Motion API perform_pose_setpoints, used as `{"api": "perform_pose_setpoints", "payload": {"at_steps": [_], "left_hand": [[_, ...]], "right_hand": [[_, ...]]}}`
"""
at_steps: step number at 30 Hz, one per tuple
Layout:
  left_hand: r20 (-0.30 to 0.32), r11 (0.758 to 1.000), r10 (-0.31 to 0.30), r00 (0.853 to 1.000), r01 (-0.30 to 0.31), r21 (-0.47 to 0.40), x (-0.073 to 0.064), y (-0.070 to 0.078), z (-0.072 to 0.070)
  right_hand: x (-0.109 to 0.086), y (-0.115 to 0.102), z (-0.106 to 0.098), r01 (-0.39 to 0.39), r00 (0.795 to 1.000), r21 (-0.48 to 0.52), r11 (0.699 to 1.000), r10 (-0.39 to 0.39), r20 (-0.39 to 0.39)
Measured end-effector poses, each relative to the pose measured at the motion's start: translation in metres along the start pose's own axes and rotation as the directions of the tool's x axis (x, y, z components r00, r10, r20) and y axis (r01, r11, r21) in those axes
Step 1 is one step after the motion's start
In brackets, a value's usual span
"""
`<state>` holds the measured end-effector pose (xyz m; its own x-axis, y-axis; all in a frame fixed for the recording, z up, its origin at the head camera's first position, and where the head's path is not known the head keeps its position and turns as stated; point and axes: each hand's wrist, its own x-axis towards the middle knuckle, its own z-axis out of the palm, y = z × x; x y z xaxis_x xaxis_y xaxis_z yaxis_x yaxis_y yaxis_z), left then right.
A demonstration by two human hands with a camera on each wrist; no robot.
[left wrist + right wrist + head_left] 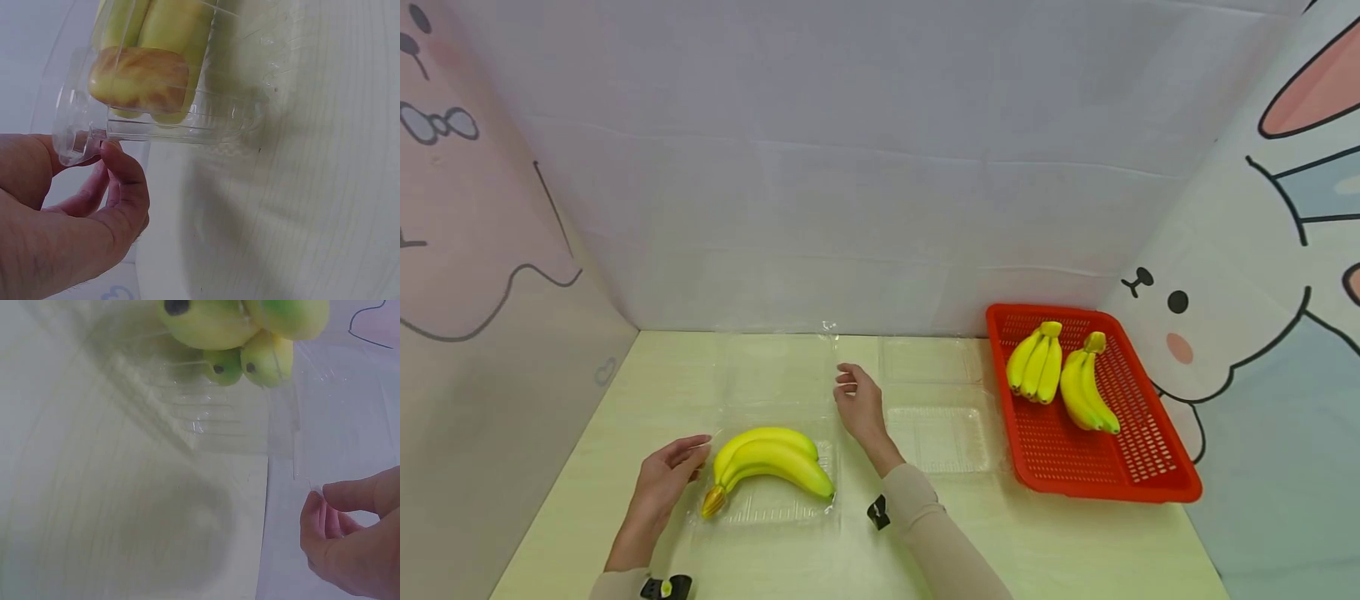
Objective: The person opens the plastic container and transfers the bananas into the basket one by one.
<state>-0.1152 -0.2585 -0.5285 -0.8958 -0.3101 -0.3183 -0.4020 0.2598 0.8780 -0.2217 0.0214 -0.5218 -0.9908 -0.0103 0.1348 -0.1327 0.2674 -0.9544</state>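
Note:
An open clear plastic clamshell box [782,514] lies on the table with a bunch of yellow bananas [775,460] in its base, the brown stem end toward the lower left. Its see-through lid [767,367] is folded back toward the wall. At the box's left side, my left hand [664,479] pinches the rim between thumb and fingers; the left wrist view shows the hand [94,212] there beside the stem end [140,78]. My right hand [861,408] is at the lid's right edge. In the right wrist view, its thumb and index finger pinch a thin transparent edge [310,482].
Another open clear clamshell box [936,440] lies right of my right hand. Beyond it, a red perforated basket [1108,490] holds two banana bunches, one on the left [1036,365] and one on the right [1086,387]. A white fabric wall [850,208] borders the table's back.

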Motion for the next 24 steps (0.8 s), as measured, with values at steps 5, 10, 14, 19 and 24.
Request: {"api": "perform_pose_setpoints", "payload": {"at_steps": [5,10,14,19,24], "left_hand": [[-0.004,1.0,-0.002,1.0,0.002,0.01,-0.0006,0.0007,0.0007],[-0.008,1.0,0.003,1.0,-0.002,0.021,-0.0009,0.002,0.0018],[-0.01,1.0,0.008,1.0,-0.008,0.029,-0.001,0.0024,0.0021],[-0.009,1.0,0.004,1.0,-0.004,0.026,-0.0008,0.0018,0.0019],[-0.004,1.0,0.002,1.0,-0.002,0.012,-0.0015,0.0008,0.0011]], "right_hand": [[0.0007,0.0034,0.001,-0.067,0.998,0.027,0.997,0.067,-0.011],[0.0013,0.0054,0.0017,-0.104,0.994,0.027,0.994,0.104,-0.01],[0.0011,0.0065,0.0031,-0.109,0.994,0.022,0.994,0.11,-0.026],[-0.0001,0.0077,0.0057,-0.155,0.987,0.036,0.987,0.157,-0.046],[-0.0017,0.0087,0.0075,-0.182,0.982,0.049,0.982,0.185,-0.05]]}}
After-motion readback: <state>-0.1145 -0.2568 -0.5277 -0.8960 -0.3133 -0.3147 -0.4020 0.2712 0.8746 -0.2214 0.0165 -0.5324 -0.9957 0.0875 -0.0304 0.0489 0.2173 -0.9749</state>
